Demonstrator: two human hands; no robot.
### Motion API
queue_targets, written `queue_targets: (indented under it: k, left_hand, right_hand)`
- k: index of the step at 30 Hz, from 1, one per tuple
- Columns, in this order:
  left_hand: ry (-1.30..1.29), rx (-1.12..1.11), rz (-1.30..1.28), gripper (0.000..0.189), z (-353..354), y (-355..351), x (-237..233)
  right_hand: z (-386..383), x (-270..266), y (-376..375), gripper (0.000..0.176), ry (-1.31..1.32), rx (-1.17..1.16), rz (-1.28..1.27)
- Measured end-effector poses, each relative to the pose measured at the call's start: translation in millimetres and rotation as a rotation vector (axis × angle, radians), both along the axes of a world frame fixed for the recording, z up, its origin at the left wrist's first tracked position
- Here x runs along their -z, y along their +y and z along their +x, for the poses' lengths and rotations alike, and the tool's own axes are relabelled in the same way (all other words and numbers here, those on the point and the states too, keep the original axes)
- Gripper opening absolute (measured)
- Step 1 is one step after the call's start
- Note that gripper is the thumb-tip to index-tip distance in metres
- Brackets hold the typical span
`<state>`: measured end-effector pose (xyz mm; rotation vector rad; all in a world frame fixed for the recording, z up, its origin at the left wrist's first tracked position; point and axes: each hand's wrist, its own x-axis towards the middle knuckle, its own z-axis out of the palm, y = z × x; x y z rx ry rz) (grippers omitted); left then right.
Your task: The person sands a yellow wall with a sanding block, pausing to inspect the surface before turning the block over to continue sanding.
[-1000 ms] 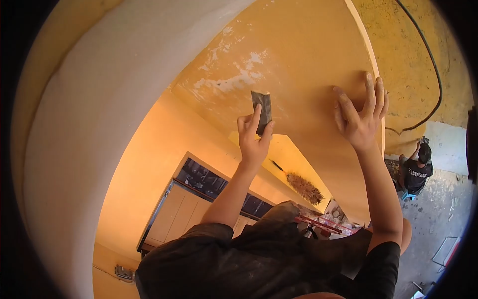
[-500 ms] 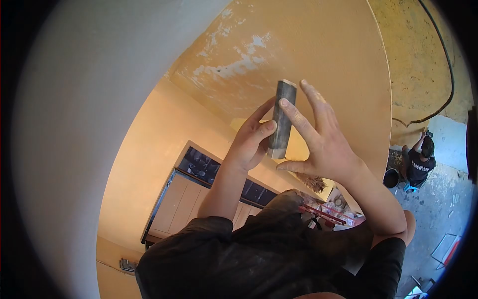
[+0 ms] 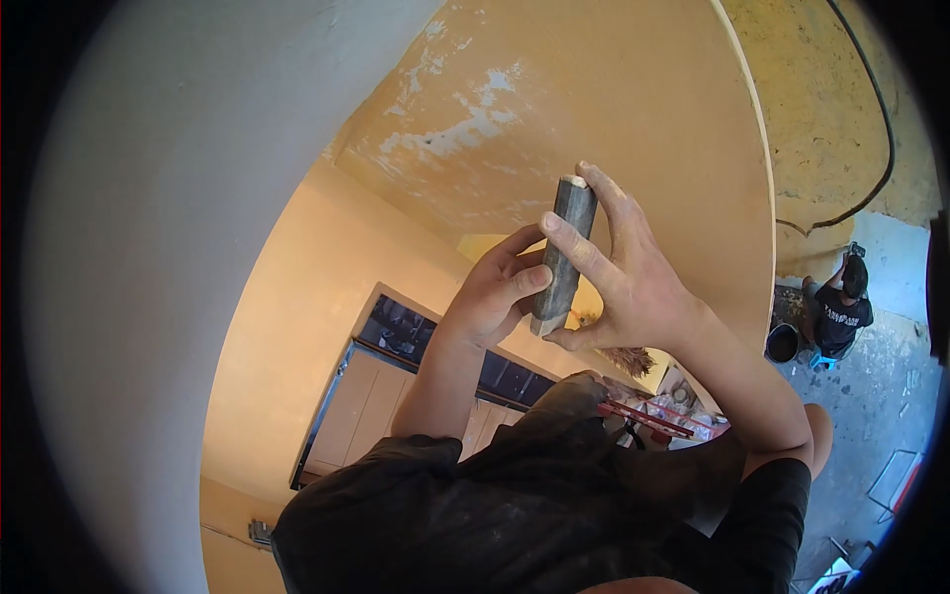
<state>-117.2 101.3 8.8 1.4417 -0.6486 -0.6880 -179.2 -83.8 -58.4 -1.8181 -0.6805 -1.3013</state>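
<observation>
Patchy orange wall (image 3: 633, 99) seen behind sanding block (image 3: 562, 293).
Block's left side pinched by left hand (image 3: 495, 295); tilted long axis spanned by wide-spread right hand (image 3: 645, 282), grip unclear.

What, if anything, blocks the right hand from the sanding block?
Nothing visible. The right hand is at the sanding block, thumb and a fingertip at opposite ends; the left hand holds it along the side, leaving those ends uncovered.

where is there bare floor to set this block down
The grey floor looks mostly bare between the blue stool and the red-and-metal frame, lower right. Crowded: around the red bar, amid clutter, and beside the seated co-worker, near the bucket.
</observation>
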Motion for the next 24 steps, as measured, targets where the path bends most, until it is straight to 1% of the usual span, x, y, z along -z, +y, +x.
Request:
queue_targets:
  k: [5,7,11,13,14,16,17,18,19,20,22,23,24]
  left_hand:
    - [-0.016,0.057,0.003,0.062,0,-2,0]
    - [0.061,0.137,-0.007,0.060,-3,-2,-2]
    - [0.042,0.171,-0.026,0.055,-2,0,-2]
    - [-0.281,0.007,0.092,0.051,-5,-3,-6]
    - [-0.286,0.009,0.092,0.051,-3,-5,-5]
    - [-1.328,-0.241,0.256,0.054,1,-10,-2]
    - [-1.318,-0.236,0.228,0.058,1,-10,-4]
    - [-1.319,-0.231,0.226,0.058,-2,-12,-6]
    - [-1.447,-0.242,0.239,0.058,-7,-14,-9]
    - [-1.574,-0.252,0.252,0.058,-11,-17,-11]
    - [-1.597,-0.261,0.265,0.057,-15,-18,-12]
    - [-1.623,-0.275,0.278,0.057,-17,-18,-12]
    - [-1.620,-0.271,0.276,0.057,-17,-18,-12]
  right_hand:
    - [-2,0,-1,0.110,-0.040,0.021,-0.005]
    - [0,1,-1,0.112,-0.121,0.042,-0.029]
    - [-3,1,-3,0.116,-0.127,0.037,-0.061]
    - [-4,2,-7,0.111,-0.003,0.010,-0.046]
    - [-5,0,-7,0.111,-0.007,0.013,-0.046]
    - [-7,-3,-5,0.105,0.019,-0.149,0.207]
    - [-5,-3,-4,0.105,0.016,-0.145,0.206]
    - [-2,-2,-3,0.097,0.079,-0.195,0.349]
    - [0,-2,-3,0.089,0.143,-0.244,0.494]
    - [-1,-3,-6,0.089,0.144,-0.237,0.498]
    - [-4,-7,-13,0.066,0.303,-0.325,0.515]
    - [-3,-6,-14,0.066,0.307,-0.321,0.517]
    - [-2,-5,-13,0.056,0.279,-0.344,0.505]
